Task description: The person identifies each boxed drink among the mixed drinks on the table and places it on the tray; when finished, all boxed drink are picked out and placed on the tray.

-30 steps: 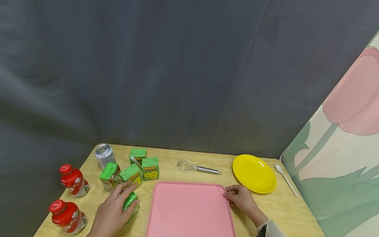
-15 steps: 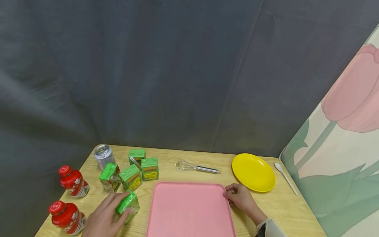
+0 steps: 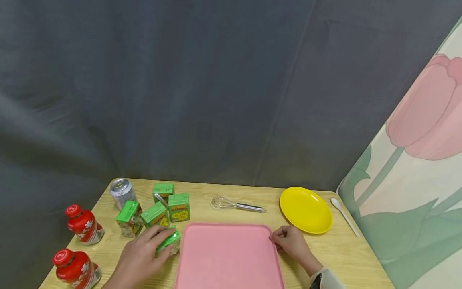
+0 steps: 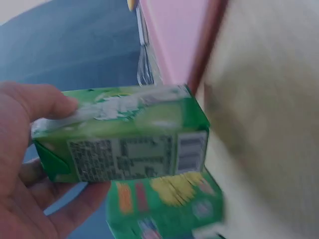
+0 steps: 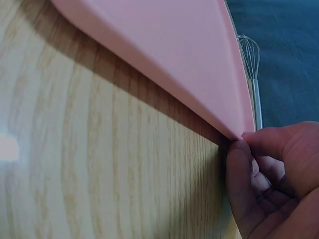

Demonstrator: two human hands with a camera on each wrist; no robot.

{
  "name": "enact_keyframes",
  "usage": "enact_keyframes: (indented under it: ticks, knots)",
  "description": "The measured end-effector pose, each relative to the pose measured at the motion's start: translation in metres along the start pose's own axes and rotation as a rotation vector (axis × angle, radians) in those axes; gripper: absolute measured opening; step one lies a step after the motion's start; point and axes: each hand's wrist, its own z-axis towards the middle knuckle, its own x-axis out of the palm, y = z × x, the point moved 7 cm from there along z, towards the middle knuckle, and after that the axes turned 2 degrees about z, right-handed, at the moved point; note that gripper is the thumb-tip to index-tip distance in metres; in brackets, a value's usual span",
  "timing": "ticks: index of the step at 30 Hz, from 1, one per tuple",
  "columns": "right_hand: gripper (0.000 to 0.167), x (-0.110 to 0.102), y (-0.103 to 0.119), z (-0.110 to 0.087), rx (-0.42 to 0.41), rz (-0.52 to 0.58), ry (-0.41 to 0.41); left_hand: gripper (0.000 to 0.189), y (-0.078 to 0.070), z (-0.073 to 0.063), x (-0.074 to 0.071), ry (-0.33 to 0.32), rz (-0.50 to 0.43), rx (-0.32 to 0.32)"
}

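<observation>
My left hand point(image 3: 144, 255) grips a small green drink carton point(image 3: 173, 242) just left of the pink tray point(image 3: 227, 259). In the left wrist view, the thumb lies on the printed top of the held carton point(image 4: 124, 134) and the other fingers are under it. Behind it shows a second green carton point(image 4: 164, 204) with yellow flowers. My right hand point(image 3: 293, 244) pinches the tray's far right corner between thumb and fingers, as the right wrist view of the tray point(image 5: 174, 55) also shows.
Several more green cartons point(image 3: 179, 207) stand at the back left, near a silver can point(image 3: 123, 194). Two red-capped jars point(image 3: 84, 225) are at the left edge. A whisk point(image 3: 238, 205), a yellow plate point(image 3: 306, 209) and a white spoon point(image 3: 345, 217) lie beyond and right of the tray.
My left hand has closed round the front carton and brought it rightward, close to the tray's left edge. The right hand keeps its place at the tray corner.
</observation>
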Motion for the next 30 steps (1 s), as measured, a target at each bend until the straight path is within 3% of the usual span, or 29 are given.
enact_keyframes:
  ticks: [5, 9, 13, 18, 25, 30]
  knots:
    - [0.010, 0.002, 0.000, 0.000, -0.048, -0.010, 0.014, 0.043, -0.032, 0.038, 0.019, -0.001, -0.081, 0.217]
    - [0.008, 0.001, 0.002, -0.002, -0.069, -0.028, 0.016, 0.038, -0.062, 0.072, 0.051, 0.096, -0.250, 0.293]
    - [0.007, 0.000, 0.010, -0.008, -0.098, -0.068, 0.036, 0.033, -0.082, 0.094, 0.095, 0.227, -0.434, 0.277]
    - [0.009, 0.001, 0.017, -0.009, -0.130, -0.098, 0.061, 0.033, -0.106, 0.113, 0.132, 0.272, -0.438, 0.272]
    - [0.008, -0.004, 0.015, -0.010, -0.147, -0.083, 0.052, 0.032, -0.140, 0.131, 0.150, 0.325, -0.434, 0.307]
    - [0.009, -0.006, 0.013, -0.012, -0.140, -0.067, 0.072, 0.031, -0.146, 0.133, 0.155, 0.349, -0.430, 0.305]
